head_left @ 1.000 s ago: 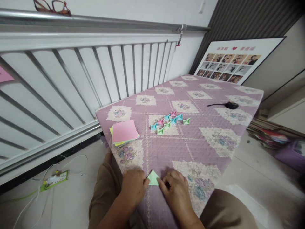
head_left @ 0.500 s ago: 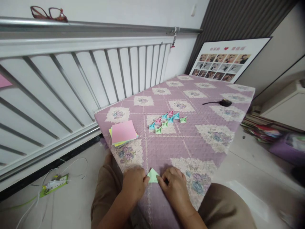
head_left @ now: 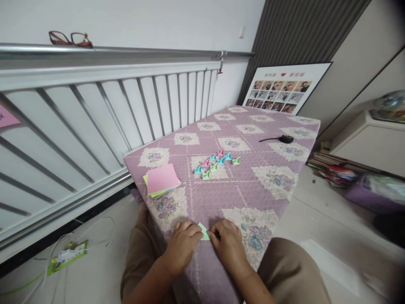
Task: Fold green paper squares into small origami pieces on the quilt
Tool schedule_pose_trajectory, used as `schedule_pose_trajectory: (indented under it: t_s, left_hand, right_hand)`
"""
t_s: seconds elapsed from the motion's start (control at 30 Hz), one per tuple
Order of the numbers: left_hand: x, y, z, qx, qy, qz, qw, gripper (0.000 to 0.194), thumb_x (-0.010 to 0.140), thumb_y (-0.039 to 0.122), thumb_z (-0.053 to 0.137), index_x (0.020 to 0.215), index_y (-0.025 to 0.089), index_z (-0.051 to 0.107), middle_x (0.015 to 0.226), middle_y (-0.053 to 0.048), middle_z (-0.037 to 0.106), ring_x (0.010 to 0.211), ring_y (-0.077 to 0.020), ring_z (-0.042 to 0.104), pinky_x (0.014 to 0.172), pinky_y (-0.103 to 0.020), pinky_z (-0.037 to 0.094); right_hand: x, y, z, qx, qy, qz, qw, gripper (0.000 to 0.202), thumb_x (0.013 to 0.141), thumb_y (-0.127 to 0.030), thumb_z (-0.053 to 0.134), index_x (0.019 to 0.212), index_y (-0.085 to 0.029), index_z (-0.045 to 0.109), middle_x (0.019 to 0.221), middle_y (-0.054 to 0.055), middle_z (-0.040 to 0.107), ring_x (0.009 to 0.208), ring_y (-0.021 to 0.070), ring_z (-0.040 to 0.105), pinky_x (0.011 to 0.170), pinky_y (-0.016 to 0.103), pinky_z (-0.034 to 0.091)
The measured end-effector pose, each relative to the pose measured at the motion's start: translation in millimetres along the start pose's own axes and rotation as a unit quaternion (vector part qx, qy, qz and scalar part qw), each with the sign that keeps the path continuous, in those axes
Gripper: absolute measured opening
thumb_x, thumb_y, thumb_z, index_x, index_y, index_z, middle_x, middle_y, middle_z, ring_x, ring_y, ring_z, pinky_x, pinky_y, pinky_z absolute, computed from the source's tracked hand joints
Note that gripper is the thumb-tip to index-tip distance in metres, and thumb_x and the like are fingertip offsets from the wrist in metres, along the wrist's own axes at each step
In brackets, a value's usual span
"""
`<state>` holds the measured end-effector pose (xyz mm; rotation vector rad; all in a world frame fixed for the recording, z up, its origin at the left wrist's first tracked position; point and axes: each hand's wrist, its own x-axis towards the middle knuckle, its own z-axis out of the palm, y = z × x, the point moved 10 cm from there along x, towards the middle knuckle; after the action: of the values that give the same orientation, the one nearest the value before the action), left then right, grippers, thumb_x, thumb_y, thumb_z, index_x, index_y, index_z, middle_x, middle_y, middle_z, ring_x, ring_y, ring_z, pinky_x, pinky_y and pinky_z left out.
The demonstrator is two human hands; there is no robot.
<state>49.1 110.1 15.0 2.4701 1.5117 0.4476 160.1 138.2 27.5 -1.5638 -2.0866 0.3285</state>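
A small light green folded paper [head_left: 204, 233] lies flat on the tablecloth near the table's front edge. My left hand [head_left: 184, 242] covers its left part, with curled fingers pressed on the paper. At the lower right corner, my right hand [head_left: 228, 241] holds the paper with thumb and forefinger pinched, the other fingers curled. Farther back, several small folded paper shapes [head_left: 220, 161] in blue, pink and green stand in a slanted cluster. To the left is a stack of square paper [head_left: 163, 179], pink on top, with yellow edges showing below.
The purple floral tablecloth [head_left: 215, 198] covers a table beside a white radiator [head_left: 104, 122]. A black object with a thin cord [head_left: 286, 139] lies toward the back right. Glasses [head_left: 70, 39] rest on the pipe. A power strip [head_left: 68, 256] with cables is on the floor at left.
My left hand has moved over the left part of the green paper, hiding more of it. My right hand stays at the right corner. The camera view has shifted slightly.
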Motion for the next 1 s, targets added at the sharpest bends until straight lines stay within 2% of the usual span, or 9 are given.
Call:
schedule_pose_trajectory:
  t_s: [0.13,0.3,0.37,0.43,0.53,0.63,0.83,1.0]
  left_hand:
    - [0,-3,-0.1,-0.001,-0.003,-0.011,1.000,0.019,0.094,0.027,0.049,0.107,0.031,0.062,0.109,0.005,0.064,0.101,-0.0170,0.047,0.088,-0.033,0.031]
    - [0,-5,-0.2,-0.009,-0.006,-0.018,1.000,0.020,0.093,0.025,0.050,0.105,0.032,0.064,0.109,0.005,0.064,0.100,-0.0167,0.048,0.085,-0.033,0.032]
    - [0,-6,-0.3,-0.016,-0.005,-0.021,1.000,0.020,0.093,0.025,0.050,0.104,0.032,0.065,0.108,0.004,0.065,0.099,-0.0174,0.048,0.085,-0.034,0.031]
    - [1,-7,-1.1,-0.027,-0.003,-0.020,0.999,0.020,0.093,0.025,0.049,0.103,0.031,0.065,0.108,0.003,0.065,0.098,-0.0183,0.048,0.085,-0.035,0.031]
    - [2,-8,-3.0,-0.049,0.000,-0.018,0.999,0.020,0.093,0.025,0.048,0.102,0.030,0.066,0.108,0.002,0.065,0.099,-0.0188,0.048,0.086,-0.035,0.031]
    - [4,-12,-5.1,-0.079,0.006,-0.022,0.997,0.022,0.093,0.023,0.047,0.100,0.031,0.066,0.105,0.003,0.066,0.098,-0.0184,0.049,0.088,-0.035,0.031]
    - [4,-19,-5.2,-0.111,-0.003,-0.020,0.994,0.023,0.088,0.015,0.051,0.099,0.029,0.066,0.107,0.003,0.064,0.102,-0.0182,0.048,0.092,-0.036,0.030]
    - [-3,-35,-12.1,-0.067,-0.016,-0.064,0.996,0.026,0.084,0.018,0.056,0.103,0.033,0.065,0.125,0.002,0.052,0.115,-0.0203,0.041,0.096,-0.039,0.029]
  right_hand:
    - [-1,0,-3,0.003,0.008,-0.018,1.000,0.012,0.077,-0.020,0.062,0.067,-0.022,0.056,0.073,0.001,0.058,0.079,0.0211,0.052,0.075,0.034,0.037]
    - [-4,5,-12,0.007,0.054,-0.050,0.997,0.010,0.082,-0.019,0.055,0.073,-0.021,0.059,0.074,0.004,0.060,0.077,0.0216,0.053,0.072,0.035,0.040]
    - [-9,0,-15,0.004,0.071,-0.067,0.995,0.013,0.085,-0.019,0.050,0.081,-0.020,0.062,0.079,0.005,0.061,0.078,0.0219,0.054,0.073,0.036,0.040]
    - [-16,-14,-14,-0.003,0.079,-0.106,0.991,0.017,0.088,-0.019,0.046,0.089,-0.020,0.063,0.083,0.006,0.062,0.080,0.0219,0.054,0.073,0.036,0.041]
    - [-29,-41,-3,-0.011,0.050,-0.172,0.984,0.021,0.090,-0.019,0.044,0.097,-0.022,0.063,0.085,0.005,0.062,0.079,0.0201,0.055,0.073,0.035,0.043]
    - [-37,-54,9,-0.027,0.027,-0.196,0.980,0.022,0.090,-0.017,0.045,0.103,-0.022,0.062,0.089,0.005,0.063,0.081,0.0195,0.056,0.075,0.034,0.044]
    - [-38,-55,23,-0.070,-0.012,-0.210,0.975,0.024,0.085,-0.012,0.054,0.106,-0.021,0.061,0.098,0.005,0.064,0.087,0.0212,0.056,0.079,0.035,0.046]
    - [-37,-55,23,-0.080,-0.035,-0.212,0.973,0.029,0.083,-0.013,0.059,0.111,-0.022,0.060,0.100,0.005,0.064,0.096,0.0237,0.056,0.085,0.039,0.046]
